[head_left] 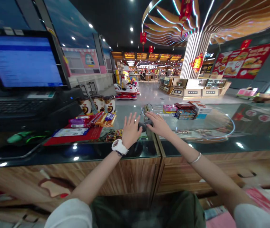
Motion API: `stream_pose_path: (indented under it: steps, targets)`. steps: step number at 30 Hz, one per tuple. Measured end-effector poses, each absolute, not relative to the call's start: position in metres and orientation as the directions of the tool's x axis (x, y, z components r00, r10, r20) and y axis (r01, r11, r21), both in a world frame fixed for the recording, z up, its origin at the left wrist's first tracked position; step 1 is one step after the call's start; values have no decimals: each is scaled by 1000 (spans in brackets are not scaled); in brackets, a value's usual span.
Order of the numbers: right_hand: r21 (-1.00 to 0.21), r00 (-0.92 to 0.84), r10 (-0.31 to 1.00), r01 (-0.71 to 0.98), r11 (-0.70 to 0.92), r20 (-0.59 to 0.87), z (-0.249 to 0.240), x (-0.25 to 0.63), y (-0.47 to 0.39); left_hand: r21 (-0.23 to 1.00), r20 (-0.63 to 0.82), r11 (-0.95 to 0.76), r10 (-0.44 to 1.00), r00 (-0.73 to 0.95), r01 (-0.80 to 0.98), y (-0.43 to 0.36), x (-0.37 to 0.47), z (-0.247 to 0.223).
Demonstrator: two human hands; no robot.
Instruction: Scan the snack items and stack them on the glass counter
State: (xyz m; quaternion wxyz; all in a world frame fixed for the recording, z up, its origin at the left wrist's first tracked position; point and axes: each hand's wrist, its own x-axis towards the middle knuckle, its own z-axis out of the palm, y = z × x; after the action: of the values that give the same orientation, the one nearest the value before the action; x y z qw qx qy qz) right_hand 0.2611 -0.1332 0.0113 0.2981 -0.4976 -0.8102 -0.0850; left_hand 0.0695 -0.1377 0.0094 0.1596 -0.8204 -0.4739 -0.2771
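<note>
The fingers of the left hand [130, 133] are spread wide, and those of the right hand [160, 125] stretch out loosely. Between them, mid-frame, is a small dark thing [143, 127]; I can't tell if they touch it. The shiny counter [142, 150] has snacks [95, 120] left of middle and little boxes [186, 110] right.

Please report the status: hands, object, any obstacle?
Left hand spread open, right hand outstretched. Dark object between, grip unclear. Wrapped snacks left, apart from hands.
</note>
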Motion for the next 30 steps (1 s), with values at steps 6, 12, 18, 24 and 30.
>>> stream_pose_path:
  steps: [6,12,18,24,30]
  targets:
    - [-166,-463,693,754,636,553,10,195,-143,44,613,-369,744,267,928,-147,-11,-5]
    - [-160,-573,641,669,726,512,8,123,-137,64,612,-233,777,146,970,-150,-83,-15]
    - [-149,-652,587,599,787,480,11,62,-131,62,570,-78,821,29,995,-150,-146,-17]
    - [-126,-701,561,571,811,440,12,12,-120,68,546,40,835,-71,997,-142,-200,-22]
    - [-132,-710,592,591,795,382,5,-33,-106,122,501,134,847,-178,983,-134,-231,-28]
